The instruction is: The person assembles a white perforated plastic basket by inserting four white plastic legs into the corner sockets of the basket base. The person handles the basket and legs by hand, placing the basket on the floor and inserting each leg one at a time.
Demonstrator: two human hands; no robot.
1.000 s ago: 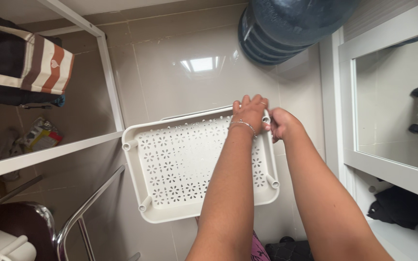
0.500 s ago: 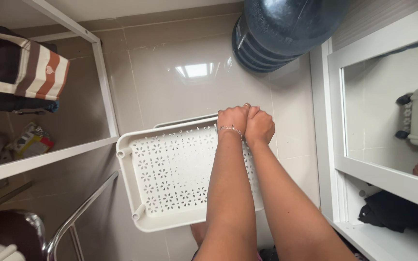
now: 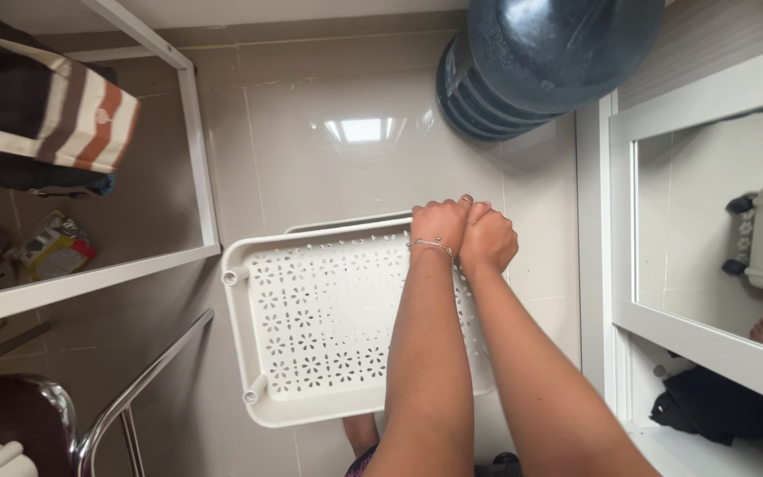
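Both hands' fingers (image 3: 452, 216) grip the white tray's (image 3: 311, 318) far rim.

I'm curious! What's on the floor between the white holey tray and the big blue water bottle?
Nothing: in the head view only bare shiny floor tile lies between the tray and the water bottle.

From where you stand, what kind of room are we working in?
Probably a home utility or bathroom corner: glossy beige floor tiles, a big blue water jug on the floor, and a white-framed mirror. Both hands, left hand and right hand, grip the far edge of a white perforated plastic tray.
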